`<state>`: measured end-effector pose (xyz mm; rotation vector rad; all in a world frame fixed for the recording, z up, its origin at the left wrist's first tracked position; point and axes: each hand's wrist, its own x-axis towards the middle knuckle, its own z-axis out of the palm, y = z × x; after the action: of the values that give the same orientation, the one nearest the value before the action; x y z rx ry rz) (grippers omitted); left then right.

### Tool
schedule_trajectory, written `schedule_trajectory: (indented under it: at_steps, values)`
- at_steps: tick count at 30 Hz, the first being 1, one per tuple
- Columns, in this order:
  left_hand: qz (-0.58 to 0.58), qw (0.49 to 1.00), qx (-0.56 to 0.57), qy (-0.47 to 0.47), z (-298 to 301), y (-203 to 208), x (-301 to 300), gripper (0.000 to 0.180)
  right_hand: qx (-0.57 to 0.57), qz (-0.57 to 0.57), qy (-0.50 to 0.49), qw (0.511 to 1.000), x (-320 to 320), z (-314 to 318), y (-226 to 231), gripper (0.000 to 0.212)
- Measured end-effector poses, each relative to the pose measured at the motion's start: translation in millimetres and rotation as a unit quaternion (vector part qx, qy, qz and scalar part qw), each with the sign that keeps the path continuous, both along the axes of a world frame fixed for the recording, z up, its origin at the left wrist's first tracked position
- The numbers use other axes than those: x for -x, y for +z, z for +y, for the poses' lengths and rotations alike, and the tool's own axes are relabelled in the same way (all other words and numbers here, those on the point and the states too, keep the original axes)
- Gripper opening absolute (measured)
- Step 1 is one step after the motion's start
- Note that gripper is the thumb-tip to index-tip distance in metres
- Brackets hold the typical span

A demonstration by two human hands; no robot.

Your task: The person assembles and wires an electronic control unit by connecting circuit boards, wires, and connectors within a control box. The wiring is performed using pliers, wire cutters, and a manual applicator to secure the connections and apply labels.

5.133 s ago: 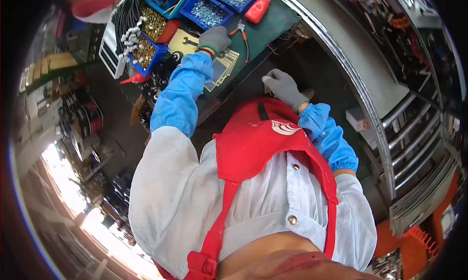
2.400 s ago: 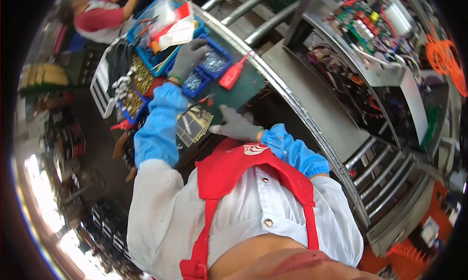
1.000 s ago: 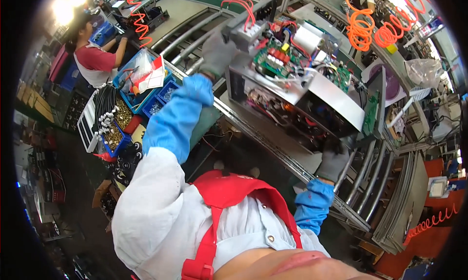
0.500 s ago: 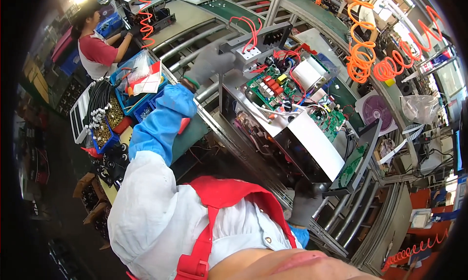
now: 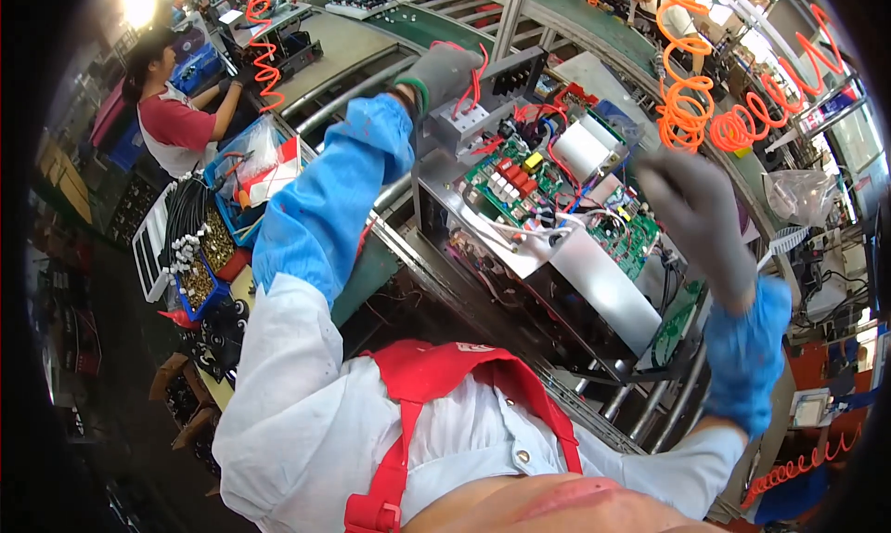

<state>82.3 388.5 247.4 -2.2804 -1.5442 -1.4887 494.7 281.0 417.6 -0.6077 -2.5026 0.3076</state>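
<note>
A metal-cased electronic unit (image 5: 594, 296), its top uncovered, sits tilted across the view in front of me. Inside are green circuit boards (image 5: 633, 240), red and white components and a white cylinder (image 5: 583, 149). My left hand (image 5: 445, 76), in a grey glove, reaches over the unit's far-left end beside looped red wires (image 5: 480, 80) and a white terminal block (image 5: 462, 123). Its fingertips are hard to make out. My right hand (image 5: 691, 208), also gloved in grey, is raised over the unit's right end, fingers curled; whether anything is in them is hidden.
The unit rests on a roller conveyor (image 5: 640, 412). On the left are a blue bin of brass parts (image 5: 200, 278), black cables (image 5: 188, 219) and a blue tray (image 5: 227, 166). Orange coiled hoses (image 5: 682, 97) hang at the far right. A co-worker (image 5: 172, 106) works at the far left.
My left hand has moved right and farther away, to the red wires. My right hand has let go of the unit's near-right corner and risen above its right end.
</note>
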Motion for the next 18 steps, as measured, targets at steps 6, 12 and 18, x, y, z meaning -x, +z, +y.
schedule_trajectory:
  at_steps: [6,12,18]
  values:
    - [-0.085,0.957,0.225,0.163,-28,43,-56,0.039,-0.108,-0.035,0.044,0.993,142,151,-24,0.031]
    - [-0.196,0.923,0.252,0.217,-50,53,-64,0.036,-0.110,-0.183,0.105,0.971,271,215,-46,0.038]
    - [-0.200,0.930,0.204,0.233,-51,60,-72,0.027,-0.096,-0.283,0.222,0.928,316,257,-83,0.027]
